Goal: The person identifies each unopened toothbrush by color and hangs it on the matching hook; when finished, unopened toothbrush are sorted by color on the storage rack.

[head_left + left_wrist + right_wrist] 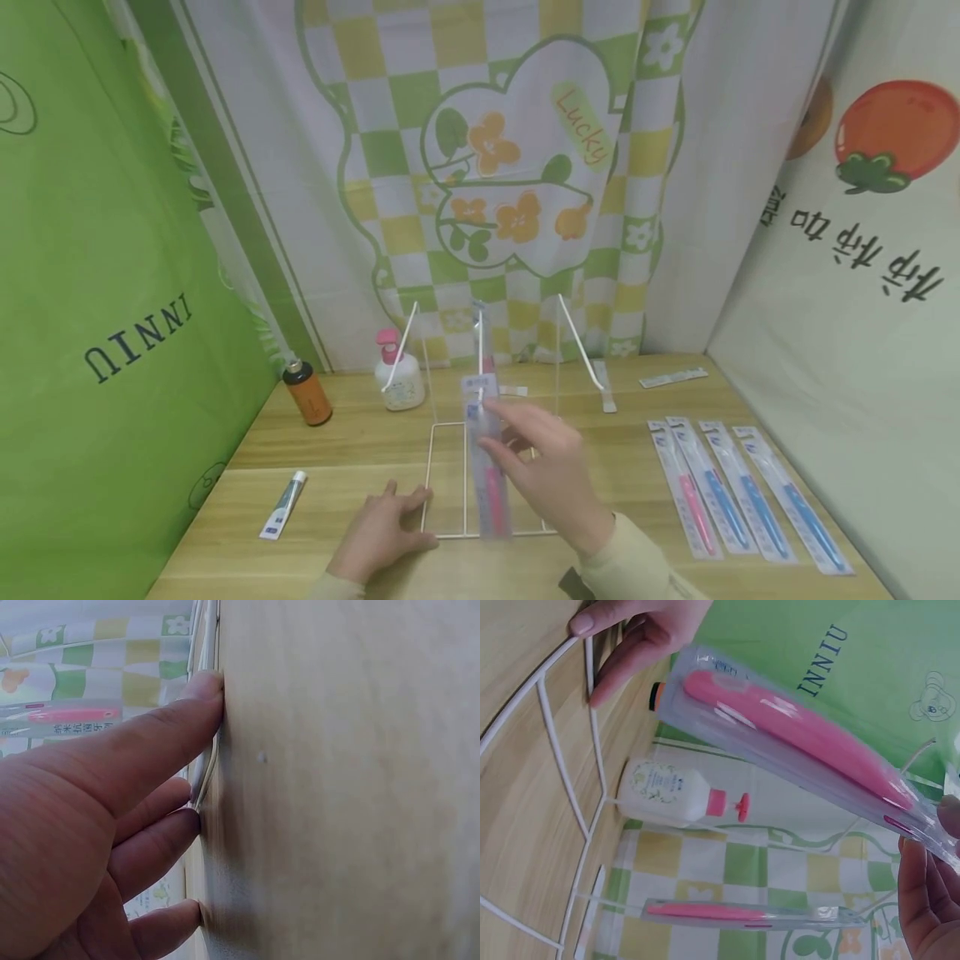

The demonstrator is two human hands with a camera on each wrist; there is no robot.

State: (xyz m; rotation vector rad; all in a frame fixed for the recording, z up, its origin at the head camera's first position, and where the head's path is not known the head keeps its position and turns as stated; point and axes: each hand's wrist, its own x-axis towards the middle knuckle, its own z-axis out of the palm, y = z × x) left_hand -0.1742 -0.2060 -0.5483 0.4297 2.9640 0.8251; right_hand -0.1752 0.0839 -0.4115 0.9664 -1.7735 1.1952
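Note:
A white wire rack (447, 424) with three upper arms stands on the wooden table. My right hand (551, 467) pinches a packaged pink toothbrush (492, 492) near its upper part, in front of the rack's middle arm. Whether that arm passes through the pack is hidden from me. Behind it, another packaged pink toothbrush (705, 911) hangs from the rack in the right wrist view. My left hand (382, 533) rests at the front left corner of the rack's base, thumb and fingers extended, fingertips touching the wire and table.
Several packaged toothbrushes (757, 492), one pink and the others blue, lie in a row at right. A toothpaste tube (283, 506) and an orange bottle (307, 393) are at left. A pink-topped pump bottle (402, 383) stands behind the rack. Thin white packets (672, 377) lie at the back.

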